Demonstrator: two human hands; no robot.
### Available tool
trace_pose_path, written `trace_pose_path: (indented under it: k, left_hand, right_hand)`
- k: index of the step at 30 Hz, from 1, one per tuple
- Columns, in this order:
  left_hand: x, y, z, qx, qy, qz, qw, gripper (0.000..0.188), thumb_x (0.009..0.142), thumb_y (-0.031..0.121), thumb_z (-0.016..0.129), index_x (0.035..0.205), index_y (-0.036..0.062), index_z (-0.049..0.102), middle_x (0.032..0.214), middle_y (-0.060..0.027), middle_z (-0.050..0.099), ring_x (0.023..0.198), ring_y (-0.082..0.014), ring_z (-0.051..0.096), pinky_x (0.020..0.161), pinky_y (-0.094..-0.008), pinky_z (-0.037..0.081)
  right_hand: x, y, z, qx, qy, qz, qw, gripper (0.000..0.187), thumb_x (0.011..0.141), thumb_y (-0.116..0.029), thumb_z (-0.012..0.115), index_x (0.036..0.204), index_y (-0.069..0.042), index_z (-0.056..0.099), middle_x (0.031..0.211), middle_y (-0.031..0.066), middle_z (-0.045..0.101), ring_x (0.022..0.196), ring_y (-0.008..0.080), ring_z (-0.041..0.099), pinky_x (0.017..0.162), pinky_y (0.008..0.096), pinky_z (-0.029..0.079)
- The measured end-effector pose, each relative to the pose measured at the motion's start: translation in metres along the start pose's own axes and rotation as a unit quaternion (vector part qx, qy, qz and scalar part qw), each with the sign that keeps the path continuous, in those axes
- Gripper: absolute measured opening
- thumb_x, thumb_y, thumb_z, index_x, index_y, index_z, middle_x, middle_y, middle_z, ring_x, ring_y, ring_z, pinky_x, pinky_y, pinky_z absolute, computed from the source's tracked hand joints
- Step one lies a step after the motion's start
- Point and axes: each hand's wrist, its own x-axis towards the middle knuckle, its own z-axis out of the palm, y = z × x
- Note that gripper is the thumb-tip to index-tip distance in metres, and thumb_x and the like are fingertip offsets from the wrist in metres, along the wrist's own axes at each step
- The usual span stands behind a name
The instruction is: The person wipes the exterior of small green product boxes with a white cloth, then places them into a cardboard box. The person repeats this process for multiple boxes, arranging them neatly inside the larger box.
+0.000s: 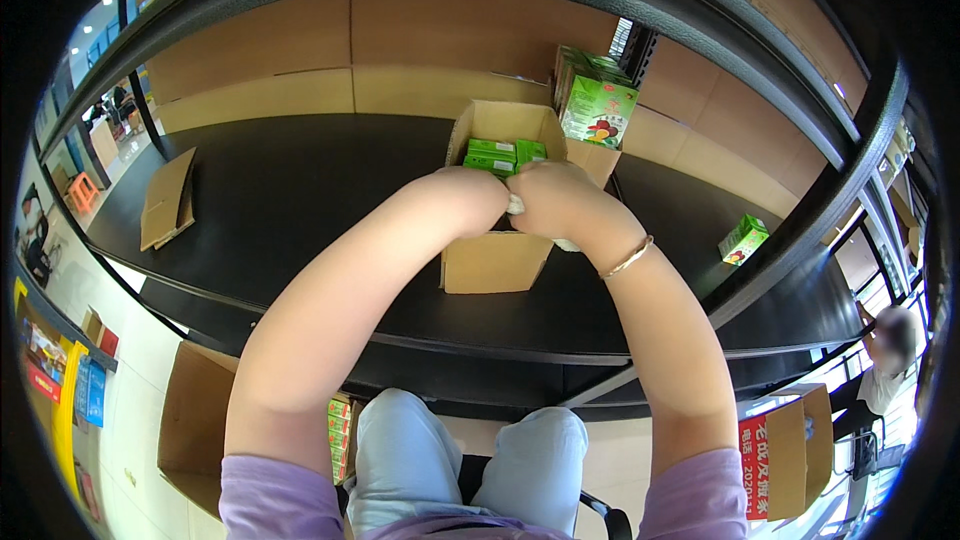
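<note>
An open cardboard box (497,265) stands on the black shelf in front of me, with a front flap hanging down. Small green cartons (490,153) lie inside it. My left hand (472,198) is bent over the left of the box opening, its fingers mostly hidden behind the wrist and back of the hand. Beside it, my right hand (548,195) is curled closed over the right of the opening. Something small, white and crumpled (516,204) shows between the two hands; its kind is unclear. A bracelet circles my right wrist.
Several green printed boxes (598,110) stand behind the open box. A single green carton (743,240) sits at the right, and folded cardboard (169,202) at the left. Black shelf bars arch overhead. Larger cardboard boxes (195,420) stand below; another person (882,375) is at the far right.
</note>
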Motion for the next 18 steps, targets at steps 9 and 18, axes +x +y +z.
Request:
trace_pose_path:
  k: [9, 18]
  left_hand:
    - [0.016, -0.019, 0.012, 0.093, 0.027, 0.099, 0.99, 0.022, 0.074, 0.004, 0.053, 0.09, 0.0118, 0.066, 0.085, -0.0113, 0.063, 0.087, -0.0272, 0.058, 0.085, -0.0346, 0.039]
    - [0.021, -0.006, 0.001, 0.147, -0.1, 0.046, 0.983, 0.02, 0.073, 0.005, 0.053, 0.087, 0.0083, 0.066, 0.082, -0.0107, 0.063, 0.09, -0.0265, 0.056, 0.083, -0.0341, 0.04]
  right_hand:
    - [0.007, 0.002, -0.003, -0.037, -0.058, 0.022, 0.997, 0.031, 0.069, -0.025, 0.058, 0.095, -0.01, 0.064, 0.108, 0.0155, 0.05, 0.089, 0.03, 0.058, 0.078, 0.0372, 0.047]
    - [0.017, -0.004, 0.002, -0.089, -0.081, 0.073, 0.99, 0.034, 0.071, -0.026, 0.055, 0.101, -0.013, 0.064, 0.11, 0.015, 0.051, 0.091, 0.0272, 0.059, 0.076, 0.0367, 0.047]
